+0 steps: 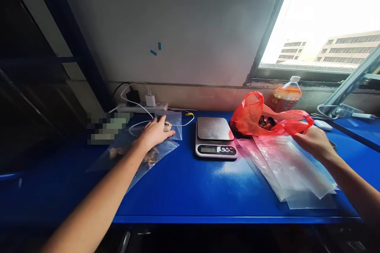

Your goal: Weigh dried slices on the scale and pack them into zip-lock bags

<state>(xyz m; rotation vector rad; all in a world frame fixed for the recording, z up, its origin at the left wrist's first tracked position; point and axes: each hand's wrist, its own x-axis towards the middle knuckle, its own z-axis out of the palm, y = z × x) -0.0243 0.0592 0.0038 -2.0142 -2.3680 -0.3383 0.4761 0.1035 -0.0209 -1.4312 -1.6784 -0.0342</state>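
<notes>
My left hand (154, 132) rests over clear plastic bags at the left of the table, thumb and fingers apart. A small bag (176, 115) with a pale piece in it lies under its fingertips. Below the wrist is a larger clear bag (152, 158) with brown, dried-looking pieces. My right hand (316, 141) is closed on a handle of the red plastic bag (247, 120). That bag stands with its mouth spread, and dark brown pieces (267, 122) show inside. Between my hands sits a digital kitchen scale (215, 128) with a bare metal plate.
Flat clear bags (292, 166) overlap below the red bag. Behind it stands an orange drink bottle (286, 95). A power strip (127, 107) with a white charger (150, 99) and cables lies along the wall. The blue table's front edge (208, 219) runs across the bottom.
</notes>
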